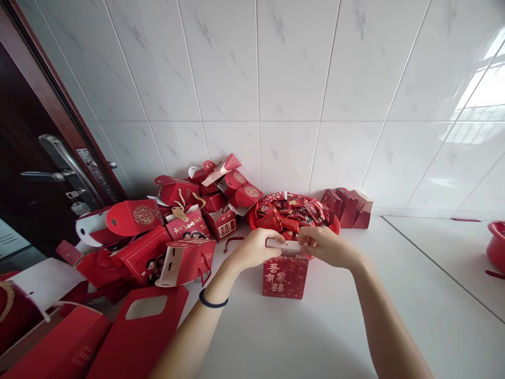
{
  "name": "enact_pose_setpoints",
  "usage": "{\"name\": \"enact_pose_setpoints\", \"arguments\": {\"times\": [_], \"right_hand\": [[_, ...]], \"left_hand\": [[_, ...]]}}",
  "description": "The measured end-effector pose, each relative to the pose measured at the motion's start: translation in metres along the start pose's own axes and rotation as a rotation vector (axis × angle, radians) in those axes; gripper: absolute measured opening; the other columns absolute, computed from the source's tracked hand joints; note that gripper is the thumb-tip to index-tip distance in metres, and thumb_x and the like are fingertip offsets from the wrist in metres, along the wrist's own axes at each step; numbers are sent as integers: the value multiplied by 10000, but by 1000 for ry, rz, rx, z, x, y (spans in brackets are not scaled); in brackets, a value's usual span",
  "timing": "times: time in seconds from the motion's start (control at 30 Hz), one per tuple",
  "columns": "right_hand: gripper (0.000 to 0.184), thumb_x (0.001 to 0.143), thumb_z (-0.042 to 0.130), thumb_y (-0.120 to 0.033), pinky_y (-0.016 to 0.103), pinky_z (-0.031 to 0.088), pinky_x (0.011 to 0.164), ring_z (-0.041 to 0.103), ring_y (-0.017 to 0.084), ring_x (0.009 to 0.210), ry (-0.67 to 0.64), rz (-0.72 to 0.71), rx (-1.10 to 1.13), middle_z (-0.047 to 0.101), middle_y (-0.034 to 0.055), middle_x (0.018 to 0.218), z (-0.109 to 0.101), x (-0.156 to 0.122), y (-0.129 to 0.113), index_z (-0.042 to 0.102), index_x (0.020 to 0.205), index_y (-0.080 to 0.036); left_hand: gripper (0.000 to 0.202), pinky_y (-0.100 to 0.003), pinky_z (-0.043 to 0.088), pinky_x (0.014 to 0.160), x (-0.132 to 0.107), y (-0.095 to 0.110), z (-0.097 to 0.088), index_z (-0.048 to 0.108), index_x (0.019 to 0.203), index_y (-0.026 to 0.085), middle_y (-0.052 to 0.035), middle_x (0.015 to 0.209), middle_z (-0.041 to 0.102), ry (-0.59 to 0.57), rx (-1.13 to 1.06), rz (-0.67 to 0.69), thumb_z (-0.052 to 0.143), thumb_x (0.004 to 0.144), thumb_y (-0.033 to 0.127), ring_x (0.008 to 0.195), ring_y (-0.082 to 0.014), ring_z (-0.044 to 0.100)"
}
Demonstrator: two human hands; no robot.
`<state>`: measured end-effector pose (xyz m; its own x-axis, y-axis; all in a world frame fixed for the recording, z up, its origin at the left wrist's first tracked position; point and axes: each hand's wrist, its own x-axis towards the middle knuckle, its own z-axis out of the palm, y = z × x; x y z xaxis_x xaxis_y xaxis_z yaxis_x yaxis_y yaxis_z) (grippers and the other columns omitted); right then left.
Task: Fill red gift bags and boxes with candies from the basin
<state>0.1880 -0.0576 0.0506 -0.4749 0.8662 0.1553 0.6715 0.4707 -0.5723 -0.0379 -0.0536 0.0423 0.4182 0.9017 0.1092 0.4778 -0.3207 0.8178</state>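
A red gift box (pixel 284 280) with white Chinese lettering stands upright on the white surface in front of me. My left hand (pixel 258 248) pinches its white top flap (pixel 291 246) at the left end. At the right end of that flap, my right hand (pixel 328 246) grips with thumb and curled fingers. Both hands are closed on the box's top edge, and some fingertips are hidden behind the flap. Just behind the box sits a red basin (pixel 336 227) heaped with red-wrapped candies (pixel 292 210).
Several red gift boxes (pixel 173 263) lie piled on the left, some with rope handles. Folded dark-red boxes (pixel 349 208) lean by the tiled wall (pixel 290 152) at the back right. A dark door (pixel 35 121) with a metal handle is far left. Another red container (pixel 496 245) shows far right.
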Motion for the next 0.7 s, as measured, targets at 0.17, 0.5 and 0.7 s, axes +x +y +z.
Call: {"name": "enact_pose_setpoints", "arguments": {"times": [0.17, 0.5, 0.7], "right_hand": [[110, 828, 527, -127, 248, 352, 532, 518, 141, 618, -49, -28, -26, 651, 1, 742, 2, 1, 0, 558, 777, -219], [66, 854, 595, -215, 264, 368, 545, 558, 167, 644, 0, -31, -91, 687, 33, 800, 0, -3, -3, 645, 810, -223], [71, 809, 629, -182, 286, 422, 585, 621, 205, 735, -14, 54, -108, 713, 42, 862, -5, -5, -8, 684, 808, -227]], "left_hand": [[237, -297, 486, 725, 7, -11, -1, 772, 928, 143, -66, 930, 787, -39, -56, -24, 647, 742, 223, 848, -230, 693], [252, -295, 468, 691, 8, -14, 4, 781, 920, 149, -58, 885, 779, -24, -58, -53, 661, 749, 290, 809, -220, 675], [233, -294, 474, 726, 10, -14, 14, 775, 916, 156, -57, 891, 775, -14, -93, -22, 649, 767, 283, 834, -219, 677]]}}
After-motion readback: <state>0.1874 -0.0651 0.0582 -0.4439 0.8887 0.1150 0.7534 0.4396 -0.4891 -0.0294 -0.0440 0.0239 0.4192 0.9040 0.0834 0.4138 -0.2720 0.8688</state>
